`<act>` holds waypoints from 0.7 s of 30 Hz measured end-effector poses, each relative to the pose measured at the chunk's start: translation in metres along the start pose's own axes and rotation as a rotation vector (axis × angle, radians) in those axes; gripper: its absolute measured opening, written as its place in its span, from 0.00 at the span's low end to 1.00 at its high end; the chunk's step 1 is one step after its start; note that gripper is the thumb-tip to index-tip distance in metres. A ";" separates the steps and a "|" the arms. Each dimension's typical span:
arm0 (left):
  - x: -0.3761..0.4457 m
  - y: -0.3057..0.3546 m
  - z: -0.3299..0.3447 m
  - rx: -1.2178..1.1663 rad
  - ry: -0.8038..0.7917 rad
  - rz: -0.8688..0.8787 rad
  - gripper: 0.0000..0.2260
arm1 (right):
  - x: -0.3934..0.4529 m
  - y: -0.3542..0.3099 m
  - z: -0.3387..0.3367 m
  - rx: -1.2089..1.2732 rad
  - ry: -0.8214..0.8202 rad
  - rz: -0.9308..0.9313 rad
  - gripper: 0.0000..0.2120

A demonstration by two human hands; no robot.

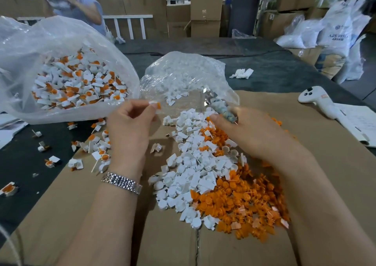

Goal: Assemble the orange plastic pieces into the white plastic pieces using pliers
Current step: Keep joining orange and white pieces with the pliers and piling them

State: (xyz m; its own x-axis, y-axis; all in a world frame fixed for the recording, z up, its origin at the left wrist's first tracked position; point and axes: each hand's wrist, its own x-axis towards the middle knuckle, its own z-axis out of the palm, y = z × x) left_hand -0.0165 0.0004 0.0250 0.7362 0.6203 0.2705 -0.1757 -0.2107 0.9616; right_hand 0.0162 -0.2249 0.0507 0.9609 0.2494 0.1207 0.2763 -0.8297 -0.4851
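Observation:
My left hand (130, 123) pinches a white piece with an orange piece (156, 105) at its fingertips, held above the cardboard. My right hand (248, 131) grips the pliers (220, 108), whose wrapped handles and metal jaws point up toward the held piece; the image is blurred there. Below the hands lies a heap of loose white pieces (191, 170) and, to its right, a heap of loose orange pieces (248, 200).
A large clear bag (67, 78) at the left holds several joined white-and-orange pieces; more lie scattered (97, 149) beside it. A second clear bag (183, 76) holds white pieces. A flattened cardboard sheet (101, 215) covers the table. A white controller (317, 101) and papers lie at the right.

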 end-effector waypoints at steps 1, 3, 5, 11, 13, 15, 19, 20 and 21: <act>0.005 -0.002 -0.003 0.127 0.078 0.047 0.02 | 0.001 0.006 0.003 -0.042 0.010 0.024 0.23; 0.011 -0.003 -0.007 0.341 0.173 0.111 0.06 | 0.003 0.015 0.009 -0.128 0.008 0.090 0.23; 0.013 -0.003 -0.009 0.496 0.170 0.147 0.11 | 0.004 0.022 0.013 -0.210 0.004 0.150 0.24; 0.003 -0.003 -0.009 0.845 -0.227 0.223 0.08 | 0.004 0.026 0.017 -0.346 0.035 0.250 0.29; 0.001 -0.006 -0.007 1.067 -0.332 0.220 0.13 | 0.004 0.027 0.018 -0.358 0.024 0.271 0.31; 0.000 -0.007 -0.004 1.172 -0.389 0.195 0.14 | 0.005 0.029 0.018 -0.374 0.014 0.286 0.32; 0.001 -0.009 -0.004 1.118 -0.455 0.170 0.14 | 0.005 0.029 0.020 -0.421 -0.008 0.292 0.33; 0.001 -0.009 -0.004 1.104 -0.457 0.176 0.13 | 0.005 0.029 0.021 -0.431 -0.015 0.288 0.32; 0.001 -0.009 -0.003 1.095 -0.455 0.186 0.12 | 0.005 0.029 0.021 -0.436 -0.025 0.288 0.32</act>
State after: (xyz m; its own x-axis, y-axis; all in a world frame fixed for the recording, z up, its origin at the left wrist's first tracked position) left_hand -0.0168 0.0052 0.0168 0.9607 0.2349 0.1482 0.1826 -0.9363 0.3000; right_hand 0.0289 -0.2374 0.0187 0.9999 -0.0119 0.0123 -0.0107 -0.9960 -0.0890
